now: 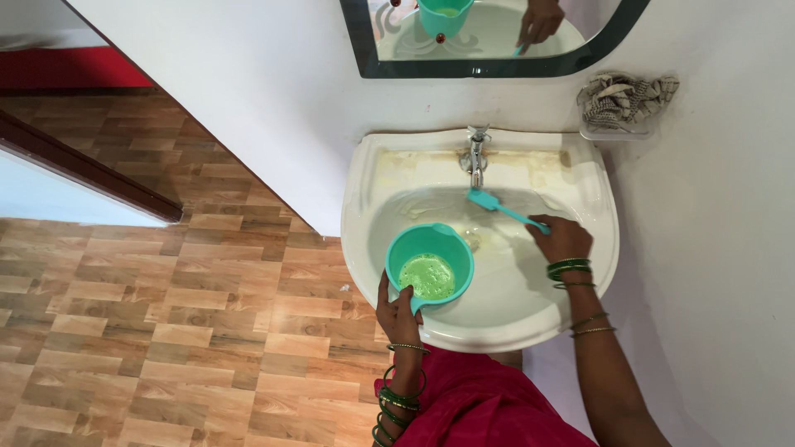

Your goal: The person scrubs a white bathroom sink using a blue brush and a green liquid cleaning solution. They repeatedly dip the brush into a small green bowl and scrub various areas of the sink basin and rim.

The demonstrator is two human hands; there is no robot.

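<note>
Left hand (399, 313) grips teal mug (429, 266); right hand (561, 238) hides brush (497, 206) handle end.

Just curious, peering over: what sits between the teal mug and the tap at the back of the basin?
In the head view, between the teal mug and the tap lies wet white basin, with the drain hole just beyond the mug's rim. The teal brush lies slightly to the side.

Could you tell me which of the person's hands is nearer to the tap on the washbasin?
Right. The right hand is just below-right of the tap; the left hand is at the near rim.
</note>
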